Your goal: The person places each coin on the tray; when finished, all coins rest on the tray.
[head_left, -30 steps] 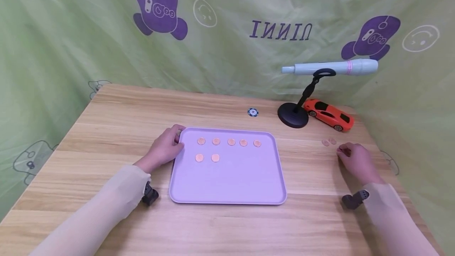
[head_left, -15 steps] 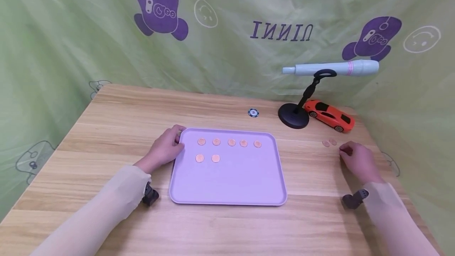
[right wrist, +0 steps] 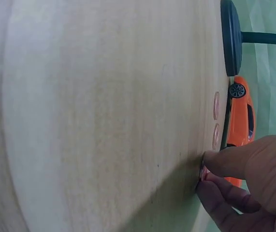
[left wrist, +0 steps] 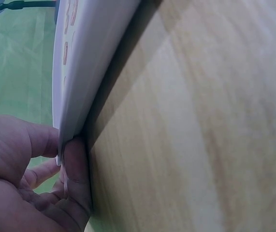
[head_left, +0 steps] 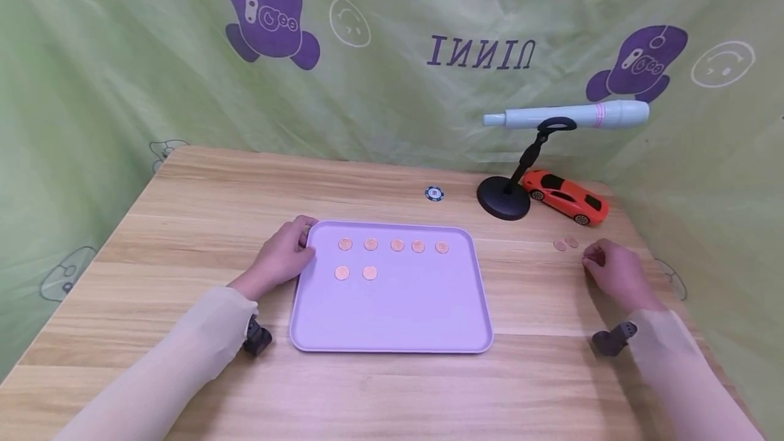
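A lilac tray (head_left: pixel 392 318) lies flat on the table, with several copper-coloured coins (head_left: pixel 370 273) laid on it in two rows. At its upper left corner my left hand (head_left: pixel 283 254) grips the rim; in the left wrist view the thumb is over the tray's edge (left wrist: pixel 92 53) and a finger under it. Over at the table's right side, my right hand (head_left: pixel 617 273) is low at the tabletop. Its thumb and fingertips pinch a coin (right wrist: pixel 204 173), mostly covered by them in the right wrist view. Two more coins (head_left: pixel 566 244) lie just beyond those fingertips.
Behind the loose coins sits an orange toy car (head_left: pixel 566 197). Beside it, a black stand (head_left: pixel 503 199) bears a pale blue microphone (head_left: pixel 576 115). A blue and white poker chip (head_left: pixel 434 194) lies behind the tray. Green printed cloth (head_left: pixel 392 114) hangs along the table's back edge.
My right hand has shifted very slightly, staying at the same spot by the two loose coins. The left hand, the tray and its coins have kept their places.
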A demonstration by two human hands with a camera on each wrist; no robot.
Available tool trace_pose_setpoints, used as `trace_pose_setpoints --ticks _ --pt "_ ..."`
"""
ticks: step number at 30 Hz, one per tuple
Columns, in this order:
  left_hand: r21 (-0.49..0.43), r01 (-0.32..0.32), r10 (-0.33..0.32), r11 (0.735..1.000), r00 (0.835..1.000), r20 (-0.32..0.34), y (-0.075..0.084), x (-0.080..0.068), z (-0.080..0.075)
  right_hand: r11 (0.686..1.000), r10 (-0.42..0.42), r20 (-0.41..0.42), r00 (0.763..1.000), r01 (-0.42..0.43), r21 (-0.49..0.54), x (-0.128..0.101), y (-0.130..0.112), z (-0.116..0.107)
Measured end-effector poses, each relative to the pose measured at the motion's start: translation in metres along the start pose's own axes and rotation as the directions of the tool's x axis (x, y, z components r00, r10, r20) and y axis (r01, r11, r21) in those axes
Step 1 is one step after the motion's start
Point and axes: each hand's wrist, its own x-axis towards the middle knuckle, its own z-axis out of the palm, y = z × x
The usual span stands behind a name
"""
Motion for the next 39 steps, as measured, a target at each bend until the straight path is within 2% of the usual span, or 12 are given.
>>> trace_pose_setpoints --ticks 9,16,22,31,39 --pt "-0.005 0.005 -0.005 1.000 1.000 0.007 0.001 -0.001 -0.001 0.998 0.053 0.074 0.996 -0.056 0.032 -0.001 0.003 -0.005" --pt "0.008 -0.016 0.016 1.000 1.000 -0.003 -0.002 0.001 -0.001 0.997 0.035 0.038 0.999 -0.038 0.070 -0.008 0.004 -0.003" --pt "0.007 -0.019 0.019 1.000 1.000 -0.004 -0.004 0.002 0.000 0.996 -0.002 0.000 1.000 0.002 0.091 -0.012 -0.006 0.000" --pt "0.008 -0.021 0.021 1.000 1.000 -0.007 -0.004 0.001 0.000 0.986 -0.133 0.028 0.991 0.130 0.103 -0.009 -0.052 0.006" --pt "0.001 -0.015 0.015 1.000 1.000 -0.006 -0.003 0.000 -0.001 0.936 -0.262 -0.002 0.965 0.255 0.241 -0.005 -0.109 0.021"
